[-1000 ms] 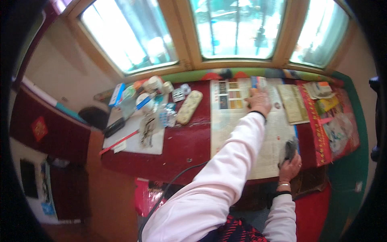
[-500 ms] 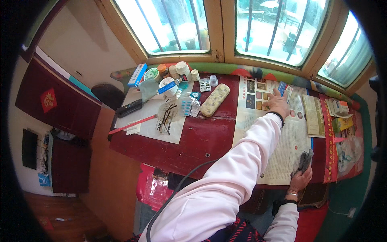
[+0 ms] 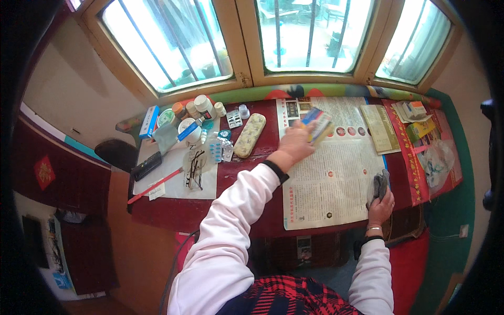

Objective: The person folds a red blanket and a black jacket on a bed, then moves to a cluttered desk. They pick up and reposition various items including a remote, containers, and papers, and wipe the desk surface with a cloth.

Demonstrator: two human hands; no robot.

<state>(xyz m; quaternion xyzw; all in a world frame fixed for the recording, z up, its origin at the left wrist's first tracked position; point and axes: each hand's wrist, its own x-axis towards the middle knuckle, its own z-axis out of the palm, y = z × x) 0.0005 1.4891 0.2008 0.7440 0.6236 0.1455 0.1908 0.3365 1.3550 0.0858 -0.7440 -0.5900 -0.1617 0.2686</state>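
My left hand is closed on a small blue, white and yellow box, blurred by motion, above the upper part of a printed paper sheet. The sheet covers much of the dark red table. My right hand is wrapped round a crumpled grey cloth at the sheet's near right edge. Left of my left hand lies a long patterned case.
Pill bottles, blister packs, eyeglasses and a black remote crowd the table's left. At the right lie a yellowish booklet, small boxes and a plastic bag. Barred windows rise behind.
My left hand has picked up the box from the sheet's far right part and moved left with it. The right hand still grips the cloth. The whole view has shifted.
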